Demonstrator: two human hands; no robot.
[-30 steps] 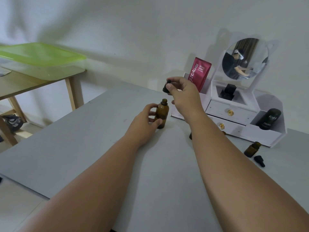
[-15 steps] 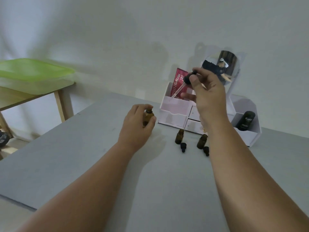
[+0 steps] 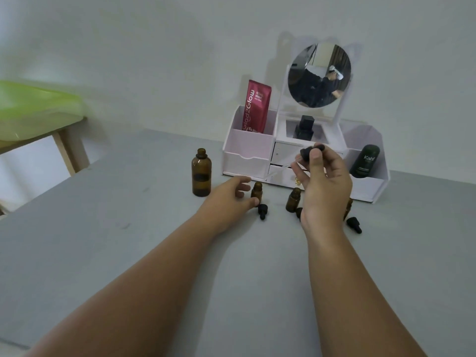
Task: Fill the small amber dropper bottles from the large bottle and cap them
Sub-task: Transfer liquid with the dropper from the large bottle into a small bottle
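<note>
The large amber bottle point(image 3: 201, 172) stands uncapped on the grey table point(image 3: 103, 240). My right hand point(image 3: 323, 185) holds a black-bulbed dropper point(image 3: 310, 152) in the air, its clear glass tube slanting down to the left. My left hand point(image 3: 228, 198) has its fingers apart around a small amber bottle point(image 3: 256, 191), thumb at its base. A second small bottle point(image 3: 293, 199) stands just right of it. A third point(image 3: 348, 207) is mostly hidden behind my right wrist. Loose black dropper caps point(image 3: 262, 210) point(image 3: 354, 224) lie on the table beside the bottles.
A white vanity organiser point(image 3: 248, 155) with a round mirror point(image 3: 319, 75) stands against the wall behind the bottles. It holds a red sachet point(image 3: 256, 109), a black jar point(image 3: 304, 127) and a dark green tube point(image 3: 365, 161). A wooden side table with a green tray point(image 3: 36, 104) is at the left.
My left hand let go of the large bottle and moved right to a small bottle. My right hand lowered with the dropper toward the small bottles.
</note>
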